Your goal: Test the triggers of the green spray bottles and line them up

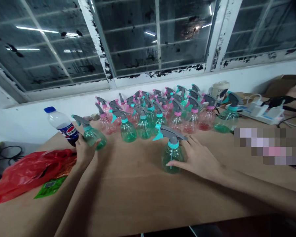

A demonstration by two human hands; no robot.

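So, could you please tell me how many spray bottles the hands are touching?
2. The left hand grips a green spray bottle beside the soda bottle; the right hand holds another green one in front of the crowded group.

Wooden table (138,197) below white wall (27,121), peeling-framed dark windows (133,39) with tube-light reflections.

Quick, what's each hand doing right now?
Left hand: closed around a green spray bottle.
Right hand: gripping another green spray bottle by its side.
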